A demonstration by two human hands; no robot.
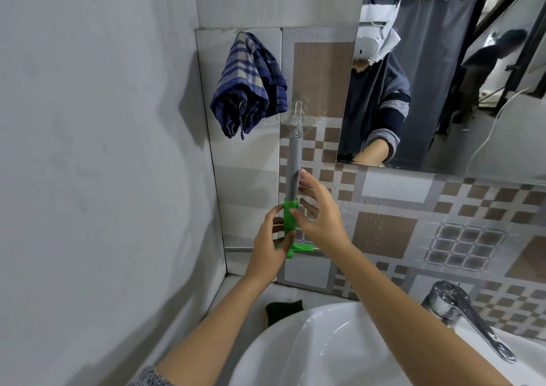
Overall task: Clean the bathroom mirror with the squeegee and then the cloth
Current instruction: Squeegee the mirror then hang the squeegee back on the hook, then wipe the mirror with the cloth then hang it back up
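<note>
The squeegee [293, 167] has a grey handle and a green neck and head. It hangs head-down from a clear hook [298, 110] on the tiled wall, left of the mirror [461, 96]. My left hand [270, 245] wraps its fingers around the green lower part. My right hand [317, 212] is beside the handle with its fingers spread, touching or nearly touching it. A blue plaid cloth [249, 84] hangs on the wall up and left of the squeegee.
A white sink [295, 353] lies below with a chrome tap [464, 314] at the right. A dark green sponge [283, 310] rests on the ledge behind the basin. A plain grey wall closes the left side. The mirror reflects a person and a dark curtain.
</note>
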